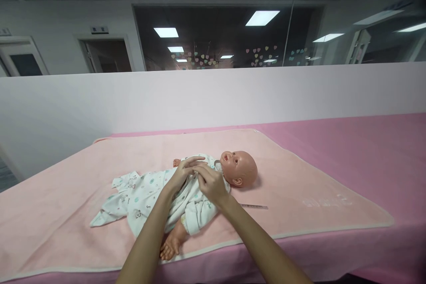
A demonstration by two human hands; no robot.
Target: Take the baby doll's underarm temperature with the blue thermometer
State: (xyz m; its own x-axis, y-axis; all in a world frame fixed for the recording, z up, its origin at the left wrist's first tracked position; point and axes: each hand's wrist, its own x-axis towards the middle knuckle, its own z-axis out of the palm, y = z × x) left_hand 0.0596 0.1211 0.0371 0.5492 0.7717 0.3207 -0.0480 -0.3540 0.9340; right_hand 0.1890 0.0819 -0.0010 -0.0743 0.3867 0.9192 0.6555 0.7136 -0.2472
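A baby doll [242, 169] lies on its back with its head to the right, dressed in a white printed romper [148, 199]. Over the doll's chest, my left hand [186, 172] and my right hand [212, 183] meet, fingertips close together at the front of the romper. The right fingers are bent in a pinch on the cloth; the left fingers reach over from the other side and also close on it. The exact spot they grip is partly hidden by the hands. One doll hand [171, 246] sticks out of its sleeve near me.
Under the doll is a peach blanket [299, 213] with a pale edge, spread on a pink table cover [372, 159]. A thin, clear, marked strip [254, 207] lies right of my right forearm. A white partition [199, 102] stands behind, with dark windows above.
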